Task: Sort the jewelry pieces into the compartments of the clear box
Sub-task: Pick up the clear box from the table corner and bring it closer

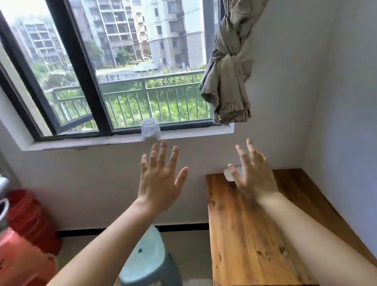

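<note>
My left hand is raised in front of the wall under the window, fingers spread, holding nothing. My right hand is raised over the far end of a wooden table, also spread and empty. Behind the right hand's fingers a small pale, translucent object lies at the table's far edge; most of it is hidden, and I cannot tell whether it is the clear box. No jewelry pieces show in this view.
A clear glass jar stands on the windowsill. A light blue plastic stool sits left of the table, red plastic stools at the far left. A knotted curtain hangs at the window's right. White walls close the table's corner.
</note>
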